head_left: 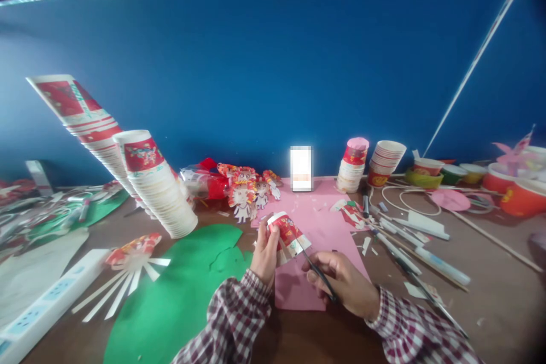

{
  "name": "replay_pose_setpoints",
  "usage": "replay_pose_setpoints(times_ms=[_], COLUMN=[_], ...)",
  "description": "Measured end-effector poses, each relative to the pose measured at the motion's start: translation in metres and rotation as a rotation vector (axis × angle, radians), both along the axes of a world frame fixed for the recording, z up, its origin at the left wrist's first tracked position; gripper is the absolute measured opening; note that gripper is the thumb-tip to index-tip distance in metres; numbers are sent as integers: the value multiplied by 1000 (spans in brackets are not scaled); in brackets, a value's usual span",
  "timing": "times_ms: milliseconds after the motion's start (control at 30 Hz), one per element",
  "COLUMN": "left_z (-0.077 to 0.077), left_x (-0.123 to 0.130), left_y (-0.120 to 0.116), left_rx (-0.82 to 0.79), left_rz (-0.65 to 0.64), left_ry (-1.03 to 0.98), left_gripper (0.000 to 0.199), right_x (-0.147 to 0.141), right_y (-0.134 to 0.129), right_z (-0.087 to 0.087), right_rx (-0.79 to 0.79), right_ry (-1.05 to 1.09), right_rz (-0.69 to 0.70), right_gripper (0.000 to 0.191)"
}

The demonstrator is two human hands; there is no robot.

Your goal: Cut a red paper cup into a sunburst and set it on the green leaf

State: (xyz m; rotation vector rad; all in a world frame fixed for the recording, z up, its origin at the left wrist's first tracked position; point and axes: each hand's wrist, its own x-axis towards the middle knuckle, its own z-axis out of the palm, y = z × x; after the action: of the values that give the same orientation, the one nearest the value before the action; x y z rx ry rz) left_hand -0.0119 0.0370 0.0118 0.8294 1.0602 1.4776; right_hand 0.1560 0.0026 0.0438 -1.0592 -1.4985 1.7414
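Head view: left hand (263, 256) clamps red-and-white paper cup (285, 227) between fingers; right hand (350, 287) fingers grip slender dark-handled scissors (321, 277), slanting up-left onto cup's right edge.

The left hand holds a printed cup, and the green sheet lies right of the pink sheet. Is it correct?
Wrong side: the head view shows the green sheet left of the pink sheet. The left hand does hold the cup.

Maroon-and-white checked sleeves (234, 313) with gathered cuffs (258, 282)
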Motion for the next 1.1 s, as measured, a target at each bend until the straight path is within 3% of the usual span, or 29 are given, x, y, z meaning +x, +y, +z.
replay_pose_setpoints(times_ms=[567, 800, 1100], left_z=[-1, 7, -7], left_x=[1, -1, -1], left_y=[0, -1, 1], left_rx=[8, 95, 89], left_rz=[4, 22, -3], left_ry=[-22, 60, 130], left_gripper=[41, 40, 42], right_x=[3, 0, 2], right_y=[-3, -3, -2], right_z=[-5, -4, -3], right_rx=[107, 40, 39], right_ry=[-77, -25, -17], right_rz=[-7, -4, 0], right_gripper=[22, 27, 29])
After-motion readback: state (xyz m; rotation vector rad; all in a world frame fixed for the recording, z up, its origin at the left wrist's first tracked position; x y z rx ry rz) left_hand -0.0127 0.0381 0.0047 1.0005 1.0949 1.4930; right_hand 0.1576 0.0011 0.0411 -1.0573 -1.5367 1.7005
